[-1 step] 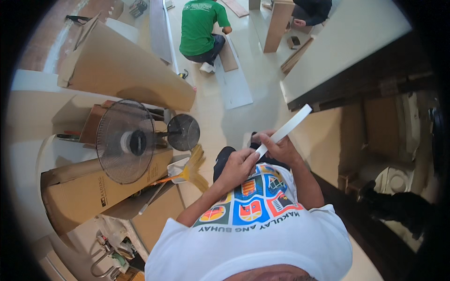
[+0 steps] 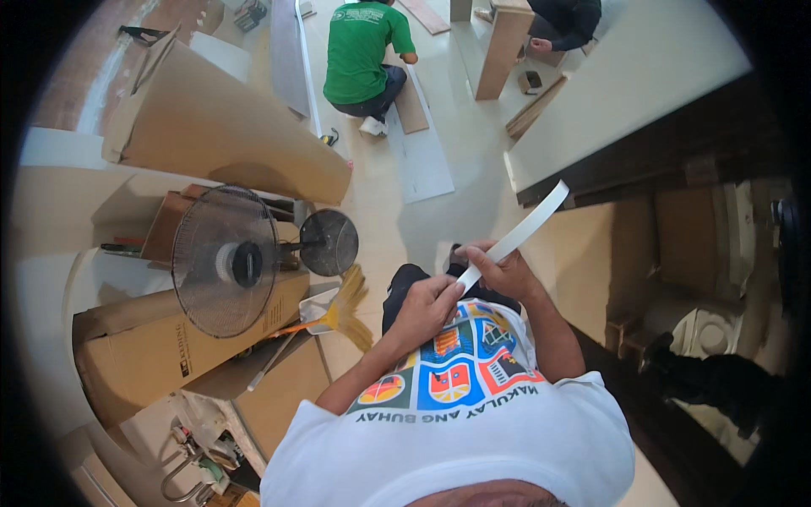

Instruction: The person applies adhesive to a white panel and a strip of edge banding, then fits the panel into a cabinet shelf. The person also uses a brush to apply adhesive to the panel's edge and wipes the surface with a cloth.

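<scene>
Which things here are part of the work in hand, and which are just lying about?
In hand:
- white strip, held at its lower end by both hands
- left hand
- right hand

Lying about:
- fan
- broom
- cardboard boxes
- large cardboard sheet
- white panels on the floor, by a person in a green shirt

Pale tiled room crowded with cardboard and panels

A glossy cream floor (image 2: 473, 160) reflects soft daylight. A standing fan (image 2: 226, 262) rises beside flattened cardboard boxes (image 2: 211, 127), with a yellow broom (image 2: 342, 308) close by. Long white panels (image 2: 418, 156) lie on the floor. A dark wooden door frame (image 2: 642, 169) edges the right side
</scene>
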